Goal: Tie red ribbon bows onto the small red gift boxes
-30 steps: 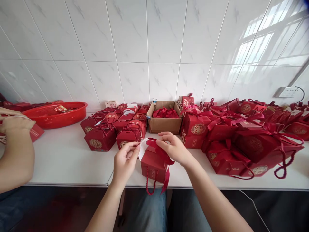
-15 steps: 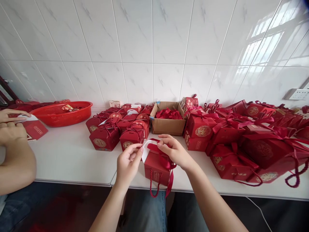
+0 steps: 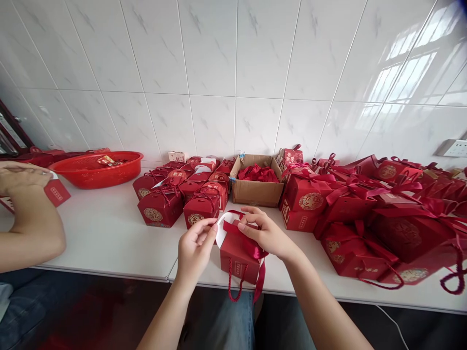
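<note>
A small red gift box (image 3: 239, 255) stands at the near edge of the white table (image 3: 109, 238), its cord handle and ribbon end hanging over the edge. My left hand (image 3: 195, 245) pinches the box's white-lined top flap (image 3: 220, 228) from the left. My right hand (image 3: 264, 233) is closed on the red ribbon (image 3: 251, 245) that runs across the box top. Both hands meet above the box.
Finished red boxes (image 3: 175, 192) cluster behind, more with bows (image 3: 365, 209) fill the right. A cardboard carton (image 3: 255, 189) holds red ribbons. A red basket (image 3: 97, 167) sits at the left. Another person's arm (image 3: 31, 218) and hands rest at the far left by a flat red box (image 3: 56, 192).
My hands and the box stay together with small finger shifts on ribbon and flap. The view has drifted. The other person's hands moved slightly over their flat box.
</note>
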`<state>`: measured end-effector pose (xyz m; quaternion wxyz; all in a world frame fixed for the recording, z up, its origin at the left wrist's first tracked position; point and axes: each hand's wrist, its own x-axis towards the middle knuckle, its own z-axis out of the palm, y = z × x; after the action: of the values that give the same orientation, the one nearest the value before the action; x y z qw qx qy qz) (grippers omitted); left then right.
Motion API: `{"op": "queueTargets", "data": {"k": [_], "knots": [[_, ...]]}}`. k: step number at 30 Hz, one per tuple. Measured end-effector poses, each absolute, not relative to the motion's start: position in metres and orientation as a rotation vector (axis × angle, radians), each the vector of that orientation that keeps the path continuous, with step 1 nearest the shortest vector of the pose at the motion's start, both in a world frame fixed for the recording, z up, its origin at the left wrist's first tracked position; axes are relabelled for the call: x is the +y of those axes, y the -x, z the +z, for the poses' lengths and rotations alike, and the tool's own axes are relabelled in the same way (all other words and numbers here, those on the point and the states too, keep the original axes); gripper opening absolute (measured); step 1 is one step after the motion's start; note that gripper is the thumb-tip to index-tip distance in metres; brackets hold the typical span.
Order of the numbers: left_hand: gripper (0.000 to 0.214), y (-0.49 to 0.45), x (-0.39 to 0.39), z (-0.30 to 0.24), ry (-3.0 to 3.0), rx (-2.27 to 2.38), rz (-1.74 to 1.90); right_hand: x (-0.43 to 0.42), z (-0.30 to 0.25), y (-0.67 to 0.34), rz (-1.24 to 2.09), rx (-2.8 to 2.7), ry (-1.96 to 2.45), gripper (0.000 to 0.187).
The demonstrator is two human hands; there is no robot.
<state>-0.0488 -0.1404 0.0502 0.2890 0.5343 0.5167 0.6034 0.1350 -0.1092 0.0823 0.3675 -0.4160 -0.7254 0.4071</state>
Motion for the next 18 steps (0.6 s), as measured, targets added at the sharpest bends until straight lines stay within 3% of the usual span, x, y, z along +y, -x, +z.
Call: {"op": "queueTargets", "data": {"k": [18], "knots": [[0.037, 0.0473, -0.1431, 0.0505, -1.508, 1.382, 1.615, -0.1046, 0.0844, -0.127, 0.975, -1.806, 1.182, 0.024]]}}
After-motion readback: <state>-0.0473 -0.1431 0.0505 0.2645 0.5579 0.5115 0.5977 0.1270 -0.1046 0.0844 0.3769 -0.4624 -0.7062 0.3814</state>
